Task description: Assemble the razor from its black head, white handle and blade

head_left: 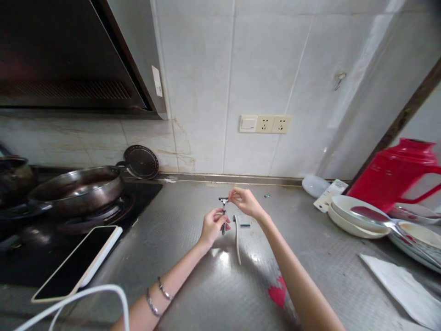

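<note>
Razor (223, 210) is upright above the steel counter (193, 285), about mid-frame, head up, held between both hands. L hand (212, 225) is curled shut round the lower handle, thumb & fingers wrapped on it. R hand (245, 202) comes in from the right, fingertips pinched closed on the right end of the razor head, other fingers loosely bent. So the L hand is below & left of the razor and the R hand is level w/ its top. 2 bracelets (158, 296) are on the L wrist.

Just right of the handle, a white toothbrush (237, 243) lies flat on the counter, w/ a small dark piece (245, 225) beside it. Phone (77, 262) lies at the left on the hob edge, pan (77, 188) behind it. Stacked plates (354, 216) & a red flask (392, 172) are at the far right.
</note>
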The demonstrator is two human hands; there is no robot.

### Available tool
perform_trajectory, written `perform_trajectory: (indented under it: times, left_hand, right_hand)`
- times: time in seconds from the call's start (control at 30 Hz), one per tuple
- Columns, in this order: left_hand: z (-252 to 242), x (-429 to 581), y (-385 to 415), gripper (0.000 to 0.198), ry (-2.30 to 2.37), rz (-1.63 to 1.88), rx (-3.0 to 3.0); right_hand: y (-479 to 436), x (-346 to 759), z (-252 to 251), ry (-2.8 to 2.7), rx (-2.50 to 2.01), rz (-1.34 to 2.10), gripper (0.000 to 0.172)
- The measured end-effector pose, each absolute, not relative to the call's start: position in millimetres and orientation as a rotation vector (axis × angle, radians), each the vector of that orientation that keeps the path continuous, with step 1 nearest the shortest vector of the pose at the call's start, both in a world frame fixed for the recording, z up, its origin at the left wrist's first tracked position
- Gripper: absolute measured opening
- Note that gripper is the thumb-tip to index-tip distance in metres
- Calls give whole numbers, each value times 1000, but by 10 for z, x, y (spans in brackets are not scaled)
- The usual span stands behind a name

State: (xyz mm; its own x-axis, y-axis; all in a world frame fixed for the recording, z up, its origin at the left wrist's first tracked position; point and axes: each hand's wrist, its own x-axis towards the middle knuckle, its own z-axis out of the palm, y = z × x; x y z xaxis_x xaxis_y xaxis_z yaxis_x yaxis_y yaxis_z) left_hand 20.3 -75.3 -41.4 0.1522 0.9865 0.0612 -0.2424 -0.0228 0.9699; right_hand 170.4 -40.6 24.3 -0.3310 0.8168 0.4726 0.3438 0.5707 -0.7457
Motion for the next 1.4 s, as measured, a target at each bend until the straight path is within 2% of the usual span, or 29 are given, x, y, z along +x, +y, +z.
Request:
perform_trajectory:
  times: [0.2, 0.5, 0.73, 0.9, 1.13, 1.27, 1.4]
  left_hand:
    - [-441, 190, -730, 36, 891, 1196, 1127]
    - [-543, 156, -618, 30, 863, 1225, 1182]
    - [-618, 114, -554, 31, 928, 1303, 1250]
    - [-626, 102, -560, 37, 1014, 1376, 1272]
    - [-661, 112, -584, 33, 1040, 1346, 1355]
    - [-704, 131, -569, 35, 1016, 1306, 1317]
    - [-731, 151, -555, 36, 984, 1302, 1248]
  right_hand:
    - [-324, 1700, 150, -1868, -896, 803, 0]
    - [-292, 1733, 97, -1888, -919, 900, 26]
    - [-294, 1726, 114, -1929, -1209, 607, 26]
    - [-363, 1669, 113, -2001, -1283, 915, 36]
    - [-323, 1522, -11, -1991, -1358, 964, 42]
    - [-298, 1494, -56, -1984, -1385, 964, 40]
    - [-288, 1535, -21, -1893, -1389, 979, 26]
